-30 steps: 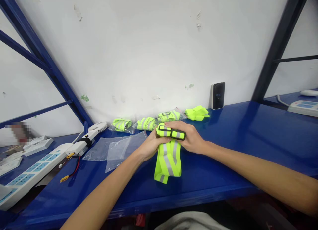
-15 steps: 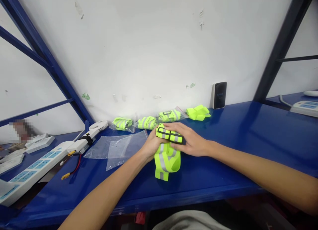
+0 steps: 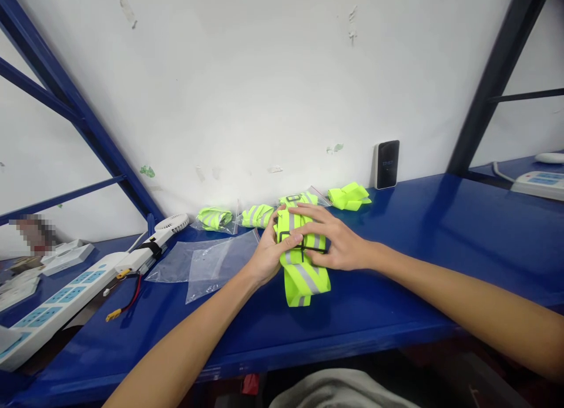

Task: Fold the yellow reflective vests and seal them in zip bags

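- Right of the right hand, the table gives wide passage toward the black post.
- Along the wall, a row of yellow-green bundles bars the back.
- Left of the left hand, flat plastic bags lie low; farther out, the white power strip obstructs.

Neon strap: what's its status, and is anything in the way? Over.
Left hand, right hand: both holding neon strap. Strap bunched, loose length trailing below. Plastic bags beside left hand, apparently not in the way.
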`<state>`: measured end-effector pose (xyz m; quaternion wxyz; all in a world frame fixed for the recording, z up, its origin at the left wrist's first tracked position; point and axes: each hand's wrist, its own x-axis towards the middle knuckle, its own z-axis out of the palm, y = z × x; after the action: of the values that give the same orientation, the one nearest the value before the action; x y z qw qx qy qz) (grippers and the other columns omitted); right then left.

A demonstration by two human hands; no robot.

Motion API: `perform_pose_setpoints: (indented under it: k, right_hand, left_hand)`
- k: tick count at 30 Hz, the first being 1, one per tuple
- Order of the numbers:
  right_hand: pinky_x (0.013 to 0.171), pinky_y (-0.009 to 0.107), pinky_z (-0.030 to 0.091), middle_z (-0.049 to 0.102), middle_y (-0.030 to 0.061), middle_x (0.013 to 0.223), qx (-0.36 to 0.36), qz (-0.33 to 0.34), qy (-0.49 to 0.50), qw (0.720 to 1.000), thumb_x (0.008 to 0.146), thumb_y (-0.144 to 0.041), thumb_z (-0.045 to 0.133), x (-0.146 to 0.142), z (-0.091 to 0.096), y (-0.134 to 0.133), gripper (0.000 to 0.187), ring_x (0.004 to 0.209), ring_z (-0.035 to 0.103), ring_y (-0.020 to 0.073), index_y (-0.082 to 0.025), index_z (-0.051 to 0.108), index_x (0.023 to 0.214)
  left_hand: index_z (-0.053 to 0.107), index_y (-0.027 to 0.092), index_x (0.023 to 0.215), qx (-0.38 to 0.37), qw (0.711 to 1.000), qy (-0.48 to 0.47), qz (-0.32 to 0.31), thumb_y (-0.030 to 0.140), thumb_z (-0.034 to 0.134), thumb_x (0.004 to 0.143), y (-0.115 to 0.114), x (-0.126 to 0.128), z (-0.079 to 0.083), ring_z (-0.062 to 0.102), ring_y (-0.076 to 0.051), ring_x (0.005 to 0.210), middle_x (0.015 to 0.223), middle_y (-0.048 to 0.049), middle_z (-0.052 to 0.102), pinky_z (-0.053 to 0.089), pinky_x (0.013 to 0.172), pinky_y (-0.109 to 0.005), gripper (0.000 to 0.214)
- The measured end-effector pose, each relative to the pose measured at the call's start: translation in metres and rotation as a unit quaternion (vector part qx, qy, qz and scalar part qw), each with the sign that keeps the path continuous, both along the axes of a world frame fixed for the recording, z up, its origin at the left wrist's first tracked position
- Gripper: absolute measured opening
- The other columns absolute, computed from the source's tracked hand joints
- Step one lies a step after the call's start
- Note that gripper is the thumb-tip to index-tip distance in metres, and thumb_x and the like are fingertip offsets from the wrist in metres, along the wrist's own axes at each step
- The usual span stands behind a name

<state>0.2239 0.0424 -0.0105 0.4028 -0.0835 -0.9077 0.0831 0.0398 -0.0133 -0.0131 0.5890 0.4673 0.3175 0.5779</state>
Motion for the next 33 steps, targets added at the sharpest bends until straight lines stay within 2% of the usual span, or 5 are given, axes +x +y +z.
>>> perform_pose_setpoints:
  k: [4,8,15,20,33]
  right_hand:
    - [0.116,0.057,0.024,0.03,0.0062,0.157,-0.034,-0.03,0.026,0.999,0.075,-0.02,0.072,-0.004,-0.002,-0.002,0.06,0.146,0.023,0.0336,-0.031,0.053,0.131]
    - [0.105,0.055,0.044,0.028,0.0128,0.157,-0.274,-0.054,0.098,0.955,0.073,-0.034,0.078,-0.012,-0.009,0.0,0.096,0.138,0.04,0.0346,-0.03,0.022,0.151]
    - [0.094,0.049,0.053,0.072,0.0099,0.11,-0.564,0.064,0.115,0.815,0.076,-0.031,0.076,-0.023,-0.014,-0.003,0.053,0.097,0.07,0.0267,-0.019,0.061,0.125]
    - [0.102,0.052,0.047,0.076,0.0069,0.1,-0.554,0.08,0.102,0.822,0.072,-0.032,0.078,-0.023,-0.012,-0.006,0.035,0.102,0.069,0.0287,-0.016,0.072,0.103]
    - [0.094,0.044,0.053,0.068,0.0064,0.12,-0.48,0.079,0.133,0.863,0.078,-0.035,0.074,-0.013,0.006,-0.019,0.048,0.107,0.065,0.0263,-0.022,0.06,0.122]
  left_hand:
    - [0.045,0.026,0.131,0.009,0.999,0.027,0.028,0.022,0.086,0.06,0.005,-0.004,0.002,0.065,-0.022,0.102,0.112,-0.0035,0.067,0.05,0.091,-0.034,0.082]
    - [0.055,0.018,0.112,0.028,0.998,0.021,0.042,0.022,0.087,0.059,0.011,-0.01,0.007,0.069,-0.024,0.092,0.1,-0.0053,0.071,0.055,0.083,-0.036,0.062]
    - [0.065,0.014,0.098,0.055,0.997,0.022,0.055,0.022,0.086,0.059,0.014,-0.016,0.011,0.07,-0.028,0.095,0.097,-0.0091,0.074,0.056,0.084,-0.038,0.045]
    - [0.065,0.016,0.103,0.057,0.998,0.02,0.031,0.022,0.085,0.06,0.008,-0.011,0.012,0.07,-0.028,0.097,0.102,-0.0083,0.074,0.056,0.087,-0.038,0.048]
    - [0.061,0.016,0.111,0.041,0.997,0.038,-0.053,0.02,0.082,0.067,0.006,-0.019,0.015,0.07,-0.027,0.097,0.1,-0.0088,0.073,0.055,0.086,-0.039,0.048]
